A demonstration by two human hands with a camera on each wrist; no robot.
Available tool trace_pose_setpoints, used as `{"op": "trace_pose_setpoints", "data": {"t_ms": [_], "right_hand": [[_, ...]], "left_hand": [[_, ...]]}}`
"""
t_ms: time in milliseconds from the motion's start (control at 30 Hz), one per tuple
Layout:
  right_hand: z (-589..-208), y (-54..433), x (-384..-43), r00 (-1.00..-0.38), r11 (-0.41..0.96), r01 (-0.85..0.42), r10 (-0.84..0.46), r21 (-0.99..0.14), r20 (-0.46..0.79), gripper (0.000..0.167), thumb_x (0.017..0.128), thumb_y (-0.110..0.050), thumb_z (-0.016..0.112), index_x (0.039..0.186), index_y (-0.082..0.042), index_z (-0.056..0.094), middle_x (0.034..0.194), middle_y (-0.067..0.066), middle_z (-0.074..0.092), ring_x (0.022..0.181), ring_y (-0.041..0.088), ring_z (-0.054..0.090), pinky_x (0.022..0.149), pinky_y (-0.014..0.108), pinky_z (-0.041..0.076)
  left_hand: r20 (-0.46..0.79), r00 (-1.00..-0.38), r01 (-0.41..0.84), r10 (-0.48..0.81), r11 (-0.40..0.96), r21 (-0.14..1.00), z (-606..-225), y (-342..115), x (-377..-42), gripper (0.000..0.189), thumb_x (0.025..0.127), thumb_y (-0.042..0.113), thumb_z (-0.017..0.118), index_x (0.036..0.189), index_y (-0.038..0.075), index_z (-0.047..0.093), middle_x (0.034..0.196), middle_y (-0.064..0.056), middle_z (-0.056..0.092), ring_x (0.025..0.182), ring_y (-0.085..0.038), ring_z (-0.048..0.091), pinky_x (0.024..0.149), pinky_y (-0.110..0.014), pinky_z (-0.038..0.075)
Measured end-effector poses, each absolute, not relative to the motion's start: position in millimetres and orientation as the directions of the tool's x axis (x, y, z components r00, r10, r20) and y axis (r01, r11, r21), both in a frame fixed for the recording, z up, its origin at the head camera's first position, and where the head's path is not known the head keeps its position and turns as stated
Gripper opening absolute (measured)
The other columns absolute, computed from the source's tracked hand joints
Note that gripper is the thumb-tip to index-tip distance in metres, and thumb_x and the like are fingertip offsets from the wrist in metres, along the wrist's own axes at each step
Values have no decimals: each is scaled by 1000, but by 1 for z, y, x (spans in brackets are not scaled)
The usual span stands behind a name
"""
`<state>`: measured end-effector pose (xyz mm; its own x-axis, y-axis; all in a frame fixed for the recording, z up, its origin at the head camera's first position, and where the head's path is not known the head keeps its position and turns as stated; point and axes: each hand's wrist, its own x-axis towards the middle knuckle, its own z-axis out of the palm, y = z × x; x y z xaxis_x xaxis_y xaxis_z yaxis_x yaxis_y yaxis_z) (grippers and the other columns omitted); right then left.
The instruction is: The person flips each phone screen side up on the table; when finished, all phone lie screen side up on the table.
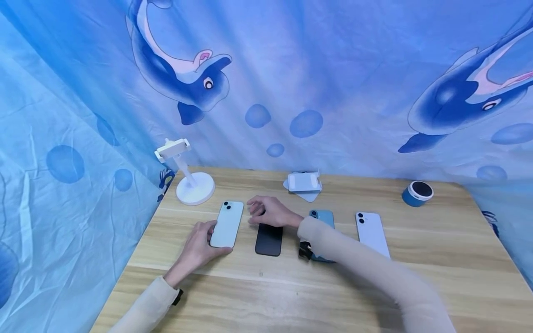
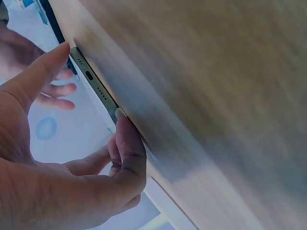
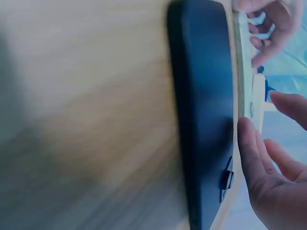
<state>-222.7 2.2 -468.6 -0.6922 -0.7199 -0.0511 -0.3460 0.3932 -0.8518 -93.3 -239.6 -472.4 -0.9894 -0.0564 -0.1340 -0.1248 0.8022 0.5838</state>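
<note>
My left hand [image 1: 202, 246] grips the lower end of a pale green phone [image 1: 226, 224], which lies back up with two camera lenses at its far end. In the left wrist view, thumb and finger sit at the two corners of the phone's port edge [image 2: 91, 79]. My right hand [image 1: 272, 211] reaches over the far end of a black phone [image 1: 268, 240]. Its fingers are bent and apart, with nothing held. The right wrist view shows the fingers [image 3: 247, 139] right beside the pale green phone's edge, past the black phone [image 3: 208, 105].
A blue phone [image 1: 327, 217] lies partly under the right forearm, and a white phone [image 1: 372, 230] lies farther right. At the back stand a white phone stand [image 1: 195, 188], a folded white holder [image 1: 305, 182] and a small blue round speaker [image 1: 418, 193]. A blue curtain [image 1: 350, 83] hangs behind the table.
</note>
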Motion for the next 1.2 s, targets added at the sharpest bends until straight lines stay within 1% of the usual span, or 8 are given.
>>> {"op": "trace_pose_setpoints", "data": {"t_ms": [267,433,567,667,733,900,1000,1200], "right_hand": [[-465,-12,-238,-705,425,-213,-691,-880,-163,61,92,-13,77,146,1,53,134,20,65,118,34,70,94,32,59],[-468,-19,-241,-712,430,-163,-675,-888,-196,60,92,-14,76,146,1,54,134,20,63,113,30,70,86,31,61],[-471,-27,-242,-734,466,-161,-646,-870,-210,58,92,-16,78,144,0,58,128,16,65,99,20,70,77,27,59],[-472,-33,-242,-753,502,-184,-625,-845,-207,54,91,-18,79,140,-1,62,121,12,65,86,13,64,71,24,56],[-471,-37,-241,-764,520,-197,-613,-831,-202,51,91,-18,79,137,-1,64,117,11,65,82,12,60,69,23,54],[-475,-44,-238,-805,557,-238,-571,-795,-159,45,89,-21,82,128,-4,69,108,7,67,84,12,56,75,23,50],[-477,-48,-236,-832,597,-255,-536,-760,-142,41,89,-25,83,123,-7,69,101,4,68,85,13,55,78,24,45],[-478,-53,-233,-862,639,-242,-487,-730,-142,39,88,-30,83,118,-10,67,90,-2,63,79,14,54,74,25,41]], "left_hand": [[-115,-992,-109,-53,814,570,-472,-236,-94,98,73,37,95,149,-4,48,126,-20,56,108,-28,52,89,-37,42],[-129,-990,-119,-58,831,543,-470,-232,-97,101,74,40,94,151,-4,45,128,-21,54,109,-30,51,90,-40,43],[-145,-987,-132,-67,848,513,-470,-230,-97,103,76,42,93,152,-4,43,128,-23,52,110,-32,51,90,-43,44],[-145,-987,-134,-70,857,498,-470,-229,-98,103,76,43,92,153,-4,41,127,-24,51,109,-34,50,90,-45,44],[-142,-987,-134,-72,862,489,-470,-228,-98,104,76,44,91,153,-5,41,125,-25,50,108,-35,50,89,-46,44],[-145,-986,-138,-78,875,464,-471,-226,-98,103,77,44,91,153,-6,41,123,-24,50,105,-34,50,85,-44,43],[-140,-988,-129,-71,879,460,-471,-225,-99,102,78,44,90,152,-6,41,121,-24,51,103,-33,50,84,-43,43],[-127,-990,-119,-67,882,456,-469,-224,-100,100,77,40,90,151,-8,42,119,-24,51,102,-33,51,84,-44,44]]}}
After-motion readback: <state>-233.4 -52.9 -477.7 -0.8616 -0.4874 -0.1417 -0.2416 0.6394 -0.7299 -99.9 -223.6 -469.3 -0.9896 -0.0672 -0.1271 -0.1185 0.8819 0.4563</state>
